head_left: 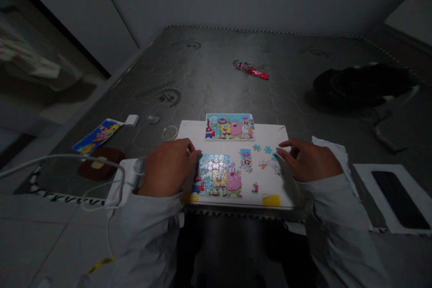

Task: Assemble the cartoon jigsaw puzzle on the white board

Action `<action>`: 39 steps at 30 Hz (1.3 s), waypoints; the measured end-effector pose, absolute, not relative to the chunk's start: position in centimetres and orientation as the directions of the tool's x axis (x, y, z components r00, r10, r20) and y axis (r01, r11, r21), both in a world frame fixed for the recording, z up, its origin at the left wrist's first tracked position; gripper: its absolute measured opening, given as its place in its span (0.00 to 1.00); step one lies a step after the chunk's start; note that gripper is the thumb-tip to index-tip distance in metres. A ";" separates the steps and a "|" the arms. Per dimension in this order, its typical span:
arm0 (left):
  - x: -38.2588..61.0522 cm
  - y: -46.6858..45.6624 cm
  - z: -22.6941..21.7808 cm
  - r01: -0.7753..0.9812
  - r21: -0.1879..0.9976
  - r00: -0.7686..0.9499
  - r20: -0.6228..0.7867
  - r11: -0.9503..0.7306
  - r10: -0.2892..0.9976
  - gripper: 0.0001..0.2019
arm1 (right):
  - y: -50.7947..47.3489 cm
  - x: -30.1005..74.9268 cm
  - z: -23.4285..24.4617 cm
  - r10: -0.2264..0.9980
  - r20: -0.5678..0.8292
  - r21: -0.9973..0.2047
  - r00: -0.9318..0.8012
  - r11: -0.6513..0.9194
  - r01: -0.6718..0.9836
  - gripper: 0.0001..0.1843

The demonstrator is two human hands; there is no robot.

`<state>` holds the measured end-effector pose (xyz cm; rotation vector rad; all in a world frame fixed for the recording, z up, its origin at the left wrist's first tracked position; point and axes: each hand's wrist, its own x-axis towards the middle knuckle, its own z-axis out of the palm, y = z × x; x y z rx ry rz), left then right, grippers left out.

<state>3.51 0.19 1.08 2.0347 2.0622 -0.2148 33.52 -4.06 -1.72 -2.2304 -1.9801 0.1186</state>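
A partly joined jigsaw puzzle [216, 177] with cartoon figures lies on a white board [249, 146]. My left hand [170, 164] rests at the board's left side, fingers loosely bent, its thumb tip by the puzzle's upper left corner; no object shows in it. At the board's right, my right hand [308, 159] has thumb and forefinger slightly apart, close to a blue puzzle piece [275, 157]; whether they touch it I cannot tell. Around it lie loose puzzle pieces [267, 149], a joined strip [246, 160], a pale cluster [271, 166] and a small piece [255, 187].
A picture card [229, 127] lies across the board's far edge. To the left are a power strip [123, 182] with cables, a brown case [101, 163] and a colourful packet [97, 136]. A phone [400, 198], a black bag [364, 85] and a red wrapper [251, 70] lie elsewhere.
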 end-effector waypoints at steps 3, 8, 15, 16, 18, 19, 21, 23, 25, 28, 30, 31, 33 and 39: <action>2.7 0.3 1.3 0.997 0.066 -0.021 -0.273 0.040 0.962 0.14 | -4.0 33.8 -2.1 0.992 0.041 -0.168 0.117 -0.109 0.980 0.12; 3.2 0.2 1.6 0.990 0.139 0.075 -0.306 -0.033 0.949 0.11 | -3.8 32.8 -2.4 1.000 0.024 -0.185 -0.008 0.013 0.983 0.14; 5.6 -0.4 -0.2 0.936 0.224 0.339 -0.351 -0.273 0.873 0.18 | -4.3 28.5 -1.9 0.988 -0.048 -0.171 -0.147 0.137 0.976 0.19; 5.9 -0.6 -0.5 0.931 0.219 0.354 -0.353 -0.291 0.866 0.19 | -4.3 28.1 -2.0 0.986 -0.050 -0.165 -0.160 0.150 0.975 0.21; 6.4 -0.7 -0.8 0.931 0.201 0.360 -0.357 -0.306 0.862 0.18 | -4.3 27.7 -2.4 0.982 -0.045 -0.159 -0.181 0.172 0.972 0.24; 6.6 -0.7 -0.9 0.933 0.191 0.357 -0.358 -0.306 0.863 0.18 | -4.3 27.7 -2.6 0.980 -0.041 -0.158 -0.193 0.184 0.970 0.26; 6.8 -0.7 -1.0 0.936 0.181 0.348 -0.359 -0.302 0.866 0.18 | -4.3 27.9 -3.0 0.976 -0.035 -0.154 -0.213 0.205 0.967 0.28; 6.7 -0.6 -0.9 0.940 0.178 0.339 -0.366 -0.292 0.866 0.18 | -4.3 28.1 -3.3 0.973 -0.025 -0.146 -0.227 0.221 0.964 0.27; 6.6 -0.5 -0.9 0.944 0.173 0.326 -0.373 -0.280 0.869 0.18 | -4.3 28.2 -3.4 0.972 -0.017 -0.141 -0.235 0.231 0.963 0.26; 6.4 -0.5 -1.1 0.946 0.177 0.320 -0.376 -0.271 0.870 0.18 | -4.3 28.3 -3.4 0.971 -0.023 -0.141 -0.237 0.231 0.963 0.25; 6.3 -0.5 -1.2 0.946 0.181 0.319 -0.375 -0.269 0.870 0.18 | -4.4 28.2 -3.3 0.973 -0.032 -0.140 -0.230 0.223 0.965 0.25; 6.3 -0.5 -1.3 0.946 0.183 0.319 -0.371 -0.269 0.872 0.18 | -4.4 28.2 -3.3 0.973 -0.036 -0.139 -0.228 0.221 0.965 0.25; 6.3 -0.5 -1.3 0.947 0.184 0.314 -0.368 -0.263 0.875 0.18 | -4.5 28.1 -3.2 0.972 -0.043 -0.134 -0.230 0.222 0.966 0.24; 6.1 -0.2 -1.1 0.947 0.199 0.309 -0.369 -0.251 0.876 0.16 | -4.4 27.9 -2.9 0.971 -0.069 -0.127 -0.229 0.220 0.967 0.24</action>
